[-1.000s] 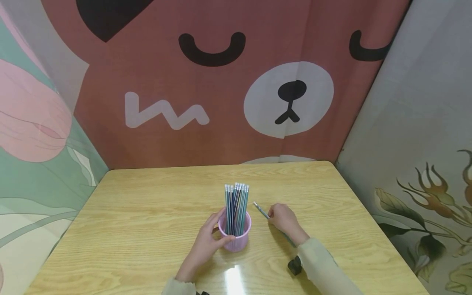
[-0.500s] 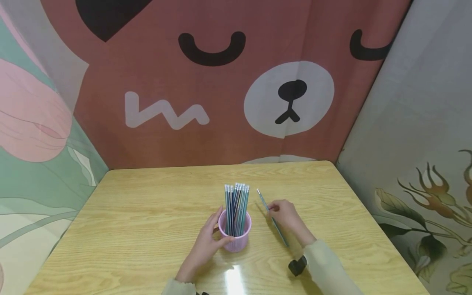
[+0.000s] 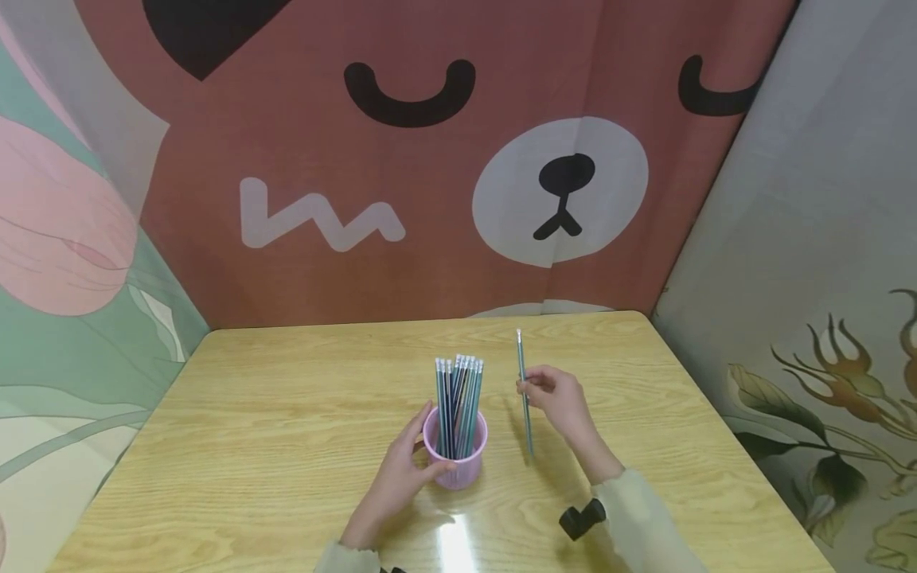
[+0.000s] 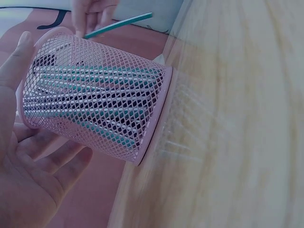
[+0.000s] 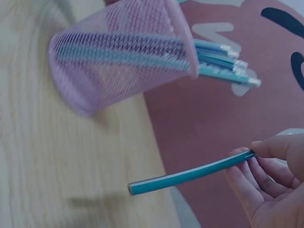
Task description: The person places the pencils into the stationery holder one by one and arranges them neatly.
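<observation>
A pink mesh pencil cup stands upright on the wooden table, holding several pencils with their white eraser ends up. Around its near left side my left hand holds it, thumb at the front and fingers behind; the left wrist view shows the palm beside the mesh. To the right of the cup, my right hand pinches a teal pencil between thumb and fingers, nearly upright, eraser end up. In the right wrist view this pencil's lower end is unsharpened and appears just above the table.
The light wood table extends on both sides of the cup. Behind it hangs a red-brown curtain with a cartoon bear face. A black wrist device sits by the right sleeve.
My right hand has lifted the pencil from the table and turned it from slanted to nearly upright. The left hand and the cup have stayed in place.
</observation>
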Available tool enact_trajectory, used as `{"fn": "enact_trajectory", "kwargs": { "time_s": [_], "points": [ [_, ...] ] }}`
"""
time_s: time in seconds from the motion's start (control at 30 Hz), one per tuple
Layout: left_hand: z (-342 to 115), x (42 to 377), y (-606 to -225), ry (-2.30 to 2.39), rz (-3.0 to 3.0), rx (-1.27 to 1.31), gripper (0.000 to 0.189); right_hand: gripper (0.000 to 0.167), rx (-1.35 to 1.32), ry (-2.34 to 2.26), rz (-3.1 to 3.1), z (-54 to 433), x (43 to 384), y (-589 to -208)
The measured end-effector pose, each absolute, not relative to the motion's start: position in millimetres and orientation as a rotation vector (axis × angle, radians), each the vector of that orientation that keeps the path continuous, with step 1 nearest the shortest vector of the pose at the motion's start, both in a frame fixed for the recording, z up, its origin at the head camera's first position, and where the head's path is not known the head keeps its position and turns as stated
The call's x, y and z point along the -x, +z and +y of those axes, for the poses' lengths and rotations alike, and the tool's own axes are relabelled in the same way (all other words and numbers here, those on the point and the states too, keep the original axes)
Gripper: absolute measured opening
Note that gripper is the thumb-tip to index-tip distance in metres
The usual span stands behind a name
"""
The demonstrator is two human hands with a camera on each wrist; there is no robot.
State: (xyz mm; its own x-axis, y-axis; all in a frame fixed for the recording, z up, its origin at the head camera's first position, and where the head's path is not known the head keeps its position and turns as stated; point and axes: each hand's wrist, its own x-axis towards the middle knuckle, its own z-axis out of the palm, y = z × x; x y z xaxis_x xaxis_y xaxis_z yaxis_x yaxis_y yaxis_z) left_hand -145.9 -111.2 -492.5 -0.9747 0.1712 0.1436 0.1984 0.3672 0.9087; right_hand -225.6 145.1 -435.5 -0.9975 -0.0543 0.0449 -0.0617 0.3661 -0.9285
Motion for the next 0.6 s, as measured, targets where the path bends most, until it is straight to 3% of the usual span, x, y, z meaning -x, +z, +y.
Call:
{"fn": "enact_trajectory", "kwargs": {
  "time_s": [0.6],
  "points": [
    [-111,146,-491,-1.74,-2.55,0.353,0.096,0.02,-0.065,2.11,-2.01,128,205,-393]
  ]
}}
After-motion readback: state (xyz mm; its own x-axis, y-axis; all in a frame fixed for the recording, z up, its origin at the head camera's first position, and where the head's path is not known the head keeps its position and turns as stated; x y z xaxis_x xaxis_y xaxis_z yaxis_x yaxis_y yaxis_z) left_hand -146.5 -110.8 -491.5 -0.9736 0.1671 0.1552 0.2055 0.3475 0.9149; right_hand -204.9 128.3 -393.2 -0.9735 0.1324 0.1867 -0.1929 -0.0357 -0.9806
